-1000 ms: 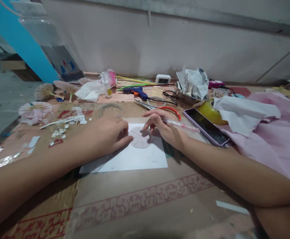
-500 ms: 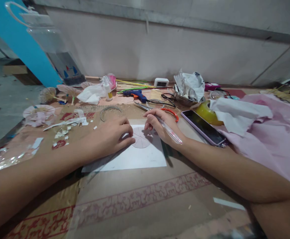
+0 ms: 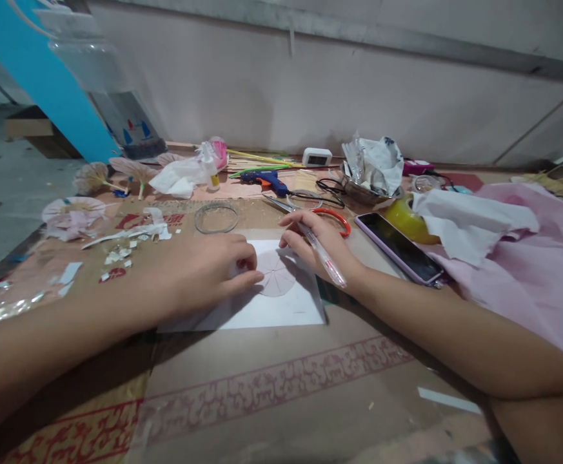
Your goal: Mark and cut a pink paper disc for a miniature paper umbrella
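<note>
The left hand [image 3: 204,274] lies knuckles up on a white sheet of paper [image 3: 286,309] that rests flat on the cardboard-covered desk [image 3: 281,386]. Its fingers are bent and press down on the sheet. Its thumb tip touches the left edge of a pale pink paper circle [image 3: 277,276], which is marked with lines running out from its centre. The left grip is loose, flat on the paper and not clamped on anything.

The right hand [image 3: 317,248] rests at the circle's upper right edge. Its grip is clamped on a clear pen [image 3: 324,258]; the pen's back end slants toward the wrist and its tip is hidden under the fingers. The circle lies on the upper half of the sheet, between the two hands.

Just behind the right hand lie scissors with an orange handle [image 3: 332,216]. To its right a phone [image 3: 400,248] lies screen up, near a yellow tape roll [image 3: 404,219] that is partly covered by white tissue [image 3: 469,222]. A pink cloth [image 3: 547,270] spreads over the right end of the desk.

A clear ring [image 3: 216,218] sits beyond the left hand. Farther back are a blue glue gun [image 3: 266,179], a small glue bottle [image 3: 209,169], a small white clock [image 3: 316,156] and a metal bowl [image 3: 365,192] stuffed with crumpled plastic. Paper scraps [image 3: 121,248] and small paper umbrellas [image 3: 73,211] lie at the left.
</note>
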`<move>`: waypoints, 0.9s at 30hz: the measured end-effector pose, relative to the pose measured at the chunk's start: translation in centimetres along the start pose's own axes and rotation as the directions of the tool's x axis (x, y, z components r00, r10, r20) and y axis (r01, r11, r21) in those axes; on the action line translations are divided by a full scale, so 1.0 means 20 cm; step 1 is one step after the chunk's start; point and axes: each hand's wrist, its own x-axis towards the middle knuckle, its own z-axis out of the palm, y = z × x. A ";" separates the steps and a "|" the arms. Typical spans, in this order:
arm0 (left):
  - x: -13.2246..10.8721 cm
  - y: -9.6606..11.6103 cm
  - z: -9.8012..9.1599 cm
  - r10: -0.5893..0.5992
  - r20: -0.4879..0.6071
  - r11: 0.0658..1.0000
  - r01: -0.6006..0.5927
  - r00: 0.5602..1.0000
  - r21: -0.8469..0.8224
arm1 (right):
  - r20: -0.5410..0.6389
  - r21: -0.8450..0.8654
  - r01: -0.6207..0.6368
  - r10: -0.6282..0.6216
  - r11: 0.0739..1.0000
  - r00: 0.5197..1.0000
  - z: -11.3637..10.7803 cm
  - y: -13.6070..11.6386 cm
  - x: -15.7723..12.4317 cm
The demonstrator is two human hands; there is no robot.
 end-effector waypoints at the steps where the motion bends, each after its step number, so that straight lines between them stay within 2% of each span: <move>1: -0.01 -0.05 -0.03 0.021 0.045 1.000 -0.021 0.999 0.007 | 0.015 -0.022 0.000 0.000 1.000 1.000 0.00 0.01 0.00; 4: -0.06 -0.17 -0.11 0.100 0.190 0.995 -0.102 0.977 0.001 | 0.073 -0.071 0.011 -0.006 0.997 0.997 0.01 0.02 -0.01; 8: -0.09 -0.23 -0.16 0.075 0.236 0.996 -0.084 0.969 0.027 | 0.129 -0.211 0.022 0.005 0.977 0.992 0.01 0.01 -0.01; 14: -0.04 -0.25 -0.06 0.044 0.228 0.999 -0.048 0.973 0.014 | 0.158 -0.248 0.014 0.027 0.969 0.987 0.04 0.01 0.03; 18: -0.02 -0.23 -0.02 -0.008 0.194 1.000 0.006 0.981 0.012 | 0.071 -0.143 -0.006 0.016 0.990 0.997 0.02 0.02 0.04; 22: 0.00 -0.22 0.01 -0.029 0.150 1.000 0.027 0.988 0.014 | 0.008 -0.049 -0.058 0.059 0.997 0.998 0.01 0.02 0.03; 27: 0.01 -0.21 0.02 -0.097 0.165 0.995 0.098 0.982 0.004 | 0.081 -0.108 -0.068 0.077 0.992 0.994 0.00 -0.02 0.01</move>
